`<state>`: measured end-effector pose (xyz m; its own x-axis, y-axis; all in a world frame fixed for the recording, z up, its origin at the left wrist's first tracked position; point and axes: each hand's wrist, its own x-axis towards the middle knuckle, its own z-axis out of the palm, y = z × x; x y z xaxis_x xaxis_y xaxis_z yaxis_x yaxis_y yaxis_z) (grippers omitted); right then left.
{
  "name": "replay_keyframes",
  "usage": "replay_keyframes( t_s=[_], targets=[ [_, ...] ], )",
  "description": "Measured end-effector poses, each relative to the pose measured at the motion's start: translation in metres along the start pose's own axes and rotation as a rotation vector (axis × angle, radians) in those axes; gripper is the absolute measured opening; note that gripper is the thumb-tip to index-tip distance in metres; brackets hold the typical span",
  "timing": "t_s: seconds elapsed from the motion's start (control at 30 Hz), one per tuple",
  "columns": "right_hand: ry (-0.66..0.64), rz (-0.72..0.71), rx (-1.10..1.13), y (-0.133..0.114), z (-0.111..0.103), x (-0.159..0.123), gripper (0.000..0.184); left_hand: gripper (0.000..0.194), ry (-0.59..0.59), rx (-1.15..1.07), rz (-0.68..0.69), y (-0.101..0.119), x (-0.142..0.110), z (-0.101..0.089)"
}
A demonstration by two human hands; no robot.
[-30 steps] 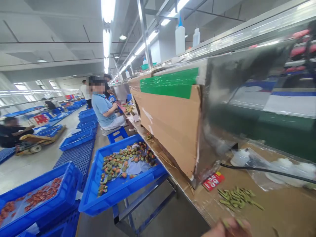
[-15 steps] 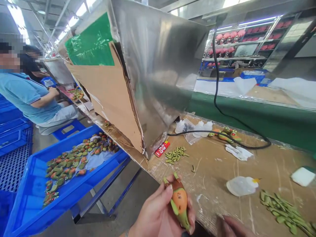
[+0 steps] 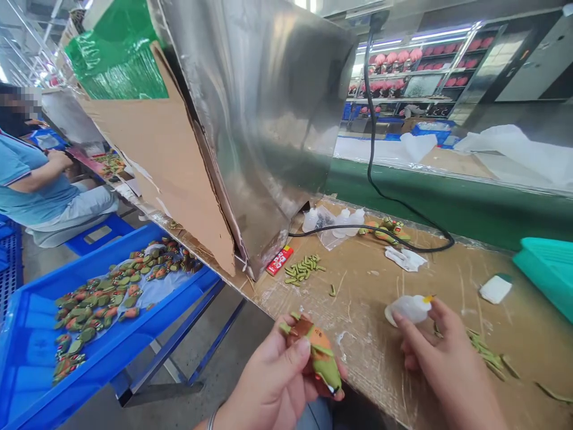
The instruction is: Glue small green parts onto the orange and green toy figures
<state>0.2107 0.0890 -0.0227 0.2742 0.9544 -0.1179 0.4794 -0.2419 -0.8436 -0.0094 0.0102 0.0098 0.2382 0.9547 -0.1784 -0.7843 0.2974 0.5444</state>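
Note:
A small painted figurine [image 3: 320,346], green, orange and brown, lies tilted in my left hand [image 3: 286,376], with the thumb pressed across it. Over the cardboard-covered table, my right hand [image 3: 443,352] has its thumb and fingers around a white squeeze bottle [image 3: 409,309] with a yellow tip. The bottle lies on its side, its tip beside my index finger. Partly behind my right hand are thin green pieces [image 3: 486,352]. Another pile of small green pieces [image 3: 304,270] sits farther left on the table.
A blue crate [image 3: 147,334] at left holds many figurines. A metal panel [image 3: 250,119] backed with cardboard stands at the table's left end. A black cable [image 3: 403,209] crosses the back, near white bottles [image 3: 349,221]. A teal tray [image 3: 546,275] is at right. A person [image 3: 40,179] sits at far left.
My right hand has come up from the bottom edge to the squeeze bottle. The figurine has turned in my left hand. The view has swung right, bringing in the teal tray.

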Motion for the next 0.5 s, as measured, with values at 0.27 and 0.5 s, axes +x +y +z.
replay_keyframes(
  t_s=[0.27, 0.5],
  targets=[
    [0.052, -0.126, -0.224, 0.007, 0.001, -0.005, 0.047, 0.011, 0.061, 0.037, -0.065, 0.005, -0.006, 0.002],
    [-0.227, 0.107, 0.514, 0.005, -0.007, -0.072, 0.054, 0.045, 0.063, 0.171, -0.046, -0.005, -0.004, 0.002]
  ],
)
